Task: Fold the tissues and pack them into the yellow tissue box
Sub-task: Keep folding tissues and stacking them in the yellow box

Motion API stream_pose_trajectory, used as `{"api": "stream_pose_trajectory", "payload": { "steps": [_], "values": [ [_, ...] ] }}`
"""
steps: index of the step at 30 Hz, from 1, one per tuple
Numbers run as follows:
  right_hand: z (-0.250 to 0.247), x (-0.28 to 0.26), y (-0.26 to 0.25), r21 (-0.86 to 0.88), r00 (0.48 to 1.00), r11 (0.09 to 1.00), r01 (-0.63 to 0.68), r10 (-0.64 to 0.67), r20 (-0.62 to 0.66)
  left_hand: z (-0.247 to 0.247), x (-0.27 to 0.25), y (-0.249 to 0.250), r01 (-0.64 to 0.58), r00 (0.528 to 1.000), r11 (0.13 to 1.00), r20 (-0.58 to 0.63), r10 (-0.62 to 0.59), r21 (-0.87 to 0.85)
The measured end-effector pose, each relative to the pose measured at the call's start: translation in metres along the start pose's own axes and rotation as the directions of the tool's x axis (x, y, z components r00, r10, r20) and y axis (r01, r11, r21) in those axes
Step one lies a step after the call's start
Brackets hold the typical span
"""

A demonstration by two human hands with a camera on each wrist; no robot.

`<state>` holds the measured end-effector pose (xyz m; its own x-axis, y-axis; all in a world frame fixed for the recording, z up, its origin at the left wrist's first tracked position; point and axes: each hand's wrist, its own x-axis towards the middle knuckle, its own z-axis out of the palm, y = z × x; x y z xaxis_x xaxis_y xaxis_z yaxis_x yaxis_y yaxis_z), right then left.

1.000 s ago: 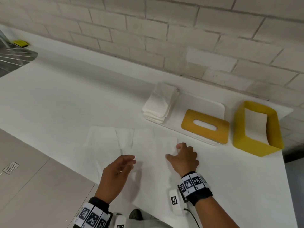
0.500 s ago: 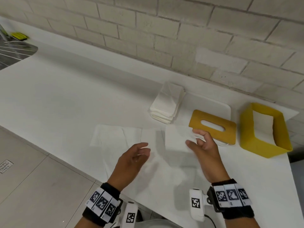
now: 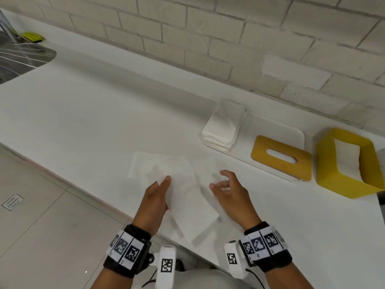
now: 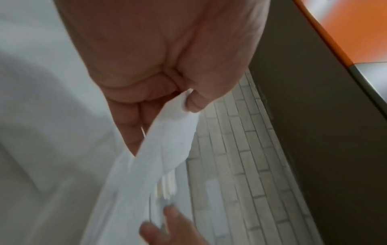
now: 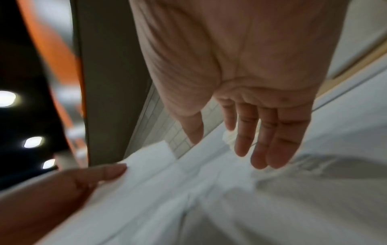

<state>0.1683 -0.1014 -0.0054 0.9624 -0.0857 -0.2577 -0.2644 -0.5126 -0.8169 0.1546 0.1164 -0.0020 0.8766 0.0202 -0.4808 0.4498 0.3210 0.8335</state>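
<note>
since half a second ago my left hand (image 3: 155, 202) now pinches the tissue (image 3: 187, 197) and lifts its folded flap off the counter, where before it hovered empty, while my right hand (image 3: 231, 195) has let go of that flap and pulled back, fingers loose.

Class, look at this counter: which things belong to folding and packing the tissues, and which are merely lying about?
Belong to the job:
tissue, pinched by the left hand
right hand, fingers loose, holding nothing
stack of tissues
yellow tissue box
yellow lid

Just lying about:
white tray
sink
sponge
</note>
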Motion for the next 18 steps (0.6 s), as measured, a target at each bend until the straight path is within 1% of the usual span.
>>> {"api": "stream_pose_trajectory", "payload": {
  "steps": [2, 3, 4, 5, 6, 10, 12, 14, 16, 17, 18],
  "values": [
    [0.015, 0.004, 0.012, -0.236, 0.997, 0.972, 0.011, 0.008, 0.080, -0.027, 0.002, 0.000, -0.014, 0.992, 1.000, -0.127, 0.015, 0.012],
    [0.023, 0.005, 0.016, -0.353, 0.993, 0.935, 0.029, 0.015, 0.121, -0.039, 0.004, -0.002, -0.012, 0.985, 1.000, -0.174, 0.015, 0.017],
    [0.030, 0.005, 0.017, -0.457, 0.990, 0.888, 0.047, 0.021, 0.143, -0.049, 0.004, -0.002, -0.007, 0.979, 1.000, -0.205, 0.011, 0.020],
    [0.034, 0.006, 0.017, -0.524, 0.990, 0.851, 0.047, 0.031, 0.139, -0.057, 0.004, -0.002, -0.002, 0.976, 1.000, -0.216, 0.007, 0.024],
    [0.036, 0.006, 0.013, -0.549, 0.990, 0.835, 0.034, 0.046, 0.131, -0.063, 0.004, -0.002, 0.003, 0.976, 1.000, -0.217, 0.003, 0.030],
    [0.037, 0.009, 0.004, -0.540, 0.987, 0.842, -0.001, 0.087, 0.133, -0.073, -0.002, -0.002, 0.000, 0.980, 0.999, -0.197, 0.010, 0.054],
    [0.033, 0.009, 0.003, -0.476, 0.990, 0.879, -0.014, 0.078, 0.116, -0.073, -0.003, -0.004, 0.001, 0.982, 0.998, -0.186, 0.010, 0.058],
    [0.024, 0.009, 0.001, -0.304, 0.993, 0.952, -0.033, 0.066, 0.098, -0.072, -0.005, -0.004, 0.014, 0.984, 0.999, -0.179, -0.007, 0.041],
    [0.009, 0.006, -0.007, -0.030, 0.993, 0.998, -0.062, 0.064, 0.098, -0.070, -0.005, -0.004, 0.035, 0.988, 0.999, -0.149, -0.032, 0.019],
    [0.002, 0.003, -0.014, 0.129, 0.991, 0.989, -0.074, 0.059, 0.122, -0.069, -0.006, -0.003, 0.047, 0.991, 0.999, -0.124, -0.045, 0.013],
    [-0.006, -0.001, -0.023, 0.274, 0.987, 0.959, -0.075, 0.032, 0.158, -0.067, -0.006, -0.002, 0.057, 0.994, 0.998, -0.094, -0.057, 0.002]
  ]
}}
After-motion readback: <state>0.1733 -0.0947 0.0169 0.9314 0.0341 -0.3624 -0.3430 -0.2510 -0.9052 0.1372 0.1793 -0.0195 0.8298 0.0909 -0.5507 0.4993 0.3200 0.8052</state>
